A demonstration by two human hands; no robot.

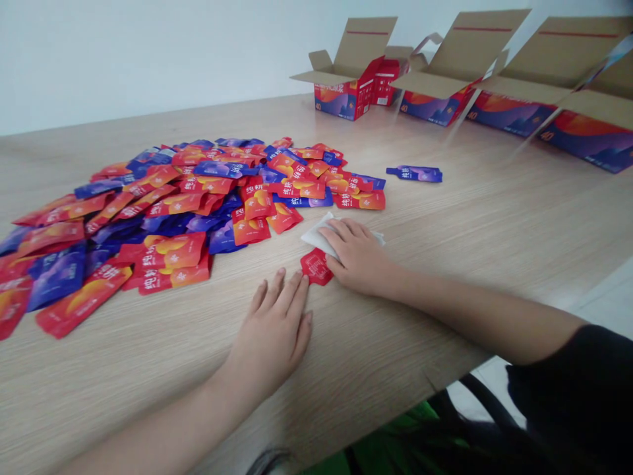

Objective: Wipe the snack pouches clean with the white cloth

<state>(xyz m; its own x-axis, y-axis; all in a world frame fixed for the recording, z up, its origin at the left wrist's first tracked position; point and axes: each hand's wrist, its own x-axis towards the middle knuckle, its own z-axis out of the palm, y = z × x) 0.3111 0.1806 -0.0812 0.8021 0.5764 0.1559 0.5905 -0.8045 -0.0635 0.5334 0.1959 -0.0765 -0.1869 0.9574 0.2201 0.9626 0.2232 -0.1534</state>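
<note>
My left hand [273, 330] lies flat on the wooden table, fingers stretched out, with its fingertips at the left edge of a small red packet [316, 266]. A folded white tissue [316, 235] is under the fingers of my right hand [357, 257], which presses it down at the upper right of that packet. Part of the red packet is covered by the tissue and my right hand. Just beyond, a big heap of red-orange sachets [171, 254] and blue-purple sachets [59, 277] spreads to the left.
A single blue sachet [415, 173] lies apart from the heap, to the right. At the back right stand several open cardboard boxes [336, 99] with raised flaps, in red and blue print. The table's front edge [425, 394] runs close below my right forearm.
</note>
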